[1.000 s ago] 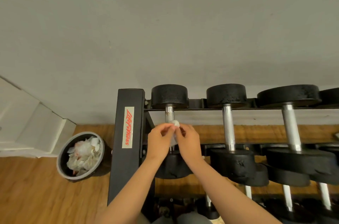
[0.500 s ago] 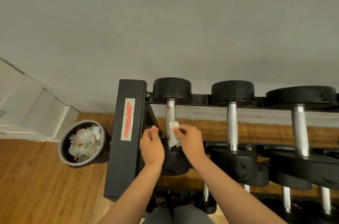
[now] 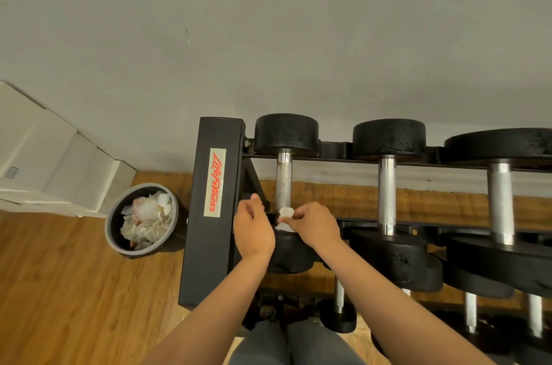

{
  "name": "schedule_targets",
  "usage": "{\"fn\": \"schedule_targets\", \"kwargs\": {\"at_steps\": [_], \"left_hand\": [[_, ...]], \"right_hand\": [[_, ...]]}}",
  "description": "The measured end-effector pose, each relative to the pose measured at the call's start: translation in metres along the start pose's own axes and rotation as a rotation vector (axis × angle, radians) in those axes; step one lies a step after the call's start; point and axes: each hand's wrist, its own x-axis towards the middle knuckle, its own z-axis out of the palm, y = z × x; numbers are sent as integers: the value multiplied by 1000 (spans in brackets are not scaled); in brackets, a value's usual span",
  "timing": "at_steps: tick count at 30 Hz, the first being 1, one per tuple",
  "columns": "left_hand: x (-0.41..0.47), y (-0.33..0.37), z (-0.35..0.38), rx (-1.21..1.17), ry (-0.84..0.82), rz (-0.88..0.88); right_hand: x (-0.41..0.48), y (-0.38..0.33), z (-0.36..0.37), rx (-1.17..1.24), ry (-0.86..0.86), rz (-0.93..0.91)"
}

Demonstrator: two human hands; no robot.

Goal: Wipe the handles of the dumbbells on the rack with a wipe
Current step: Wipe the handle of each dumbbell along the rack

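Note:
A black dumbbell rack point(image 3: 209, 245) holds several black dumbbells with silver handles. The leftmost dumbbell's handle point(image 3: 283, 182) runs away from me on the top tier. My right hand point(image 3: 313, 225) pinches a small white wipe point(image 3: 285, 216) against the near end of that handle. My left hand point(image 3: 254, 228) is just left of the handle, fingers curled, beside the rack's post; whether it touches the wipe is hidden. Two more dumbbell handles point(image 3: 387, 191) point(image 3: 500, 200) lie to the right.
A round grey bin point(image 3: 115, 233) full of used white wipes stands on the wood floor left of the rack. White steps point(image 3: 53, 167) rise at the far left. A grey wall is behind the rack. Lower tiers hold more dumbbells point(image 3: 337, 314).
Both hands slid down the leftmost handle toward its near end with the wipe. The left hand came off the wipe and now sits beside the handle.

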Motion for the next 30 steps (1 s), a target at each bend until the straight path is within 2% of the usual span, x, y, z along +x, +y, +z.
{"fn": "schedule_targets", "kwargs": {"at_steps": [4,8,13,22,27,30], "left_hand": [[0,-1,-2,-17,-53,17],[-1,-13,-6,55,-137,139],[-2,-14,-6,54,-121,162],[-2,-15,-6,44,-100,175],[-1,-18,-5,84,-88,231],[0,-20,-4,88,-88,248]], "right_hand": [[4,7,-5,39,-21,-33],[2,13,-10,103,-16,-96],[2,8,-6,376,35,-18],[-6,17,-13,464,-94,-80],[0,11,-10,380,13,-72],[-1,10,-6,445,93,-69]]}}
